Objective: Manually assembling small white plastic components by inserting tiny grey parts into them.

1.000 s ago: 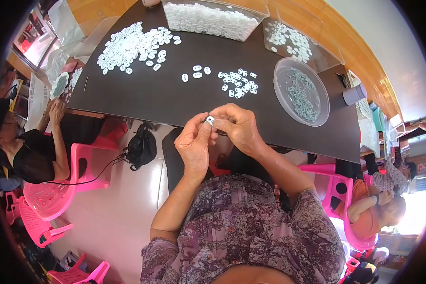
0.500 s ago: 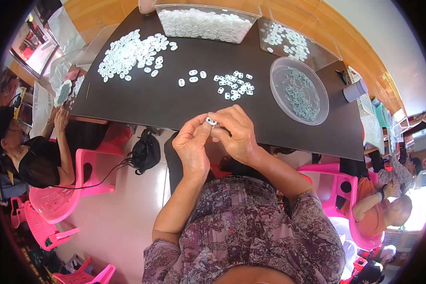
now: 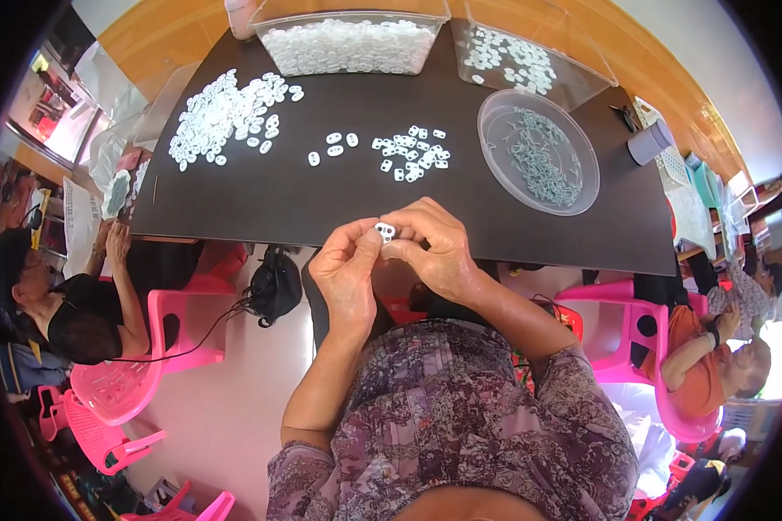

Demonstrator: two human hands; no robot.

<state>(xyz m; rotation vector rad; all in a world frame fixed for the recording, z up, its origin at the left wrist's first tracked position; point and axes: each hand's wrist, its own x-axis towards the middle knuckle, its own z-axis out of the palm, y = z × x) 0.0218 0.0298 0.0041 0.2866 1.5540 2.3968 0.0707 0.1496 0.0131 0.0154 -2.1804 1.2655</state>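
Note:
A small white plastic piece with two dark holes (image 3: 386,231) is held near the table's front edge. The thumb and fingers of my left hand (image 3: 346,276) pinch it from one side. From the other side, my right hand (image 3: 435,250) closes its thumb and bent fingers on the same piece. Beyond the hands lies a loose cluster of small white pieces with dark holes (image 3: 412,154). A few oval white pieces (image 3: 334,139) are spread left of that cluster. On the right, a round clear tray (image 3: 487,165) contains many grey-green screws or pins (image 3: 543,161).
A heap of white oval pieces (image 3: 226,117) covers the table's far left. Behind stand a clear bin full of white pieces (image 3: 347,48) and another clear bin (image 3: 582,81). A grey-lilac cup (image 3: 650,143) is far right. People sit on pink chairs (image 3: 148,365) at both sides.
The view has shifted a little, so the table's contents appear slightly lower left. The white piece has turned between my fingers and shows its holed face more fully.

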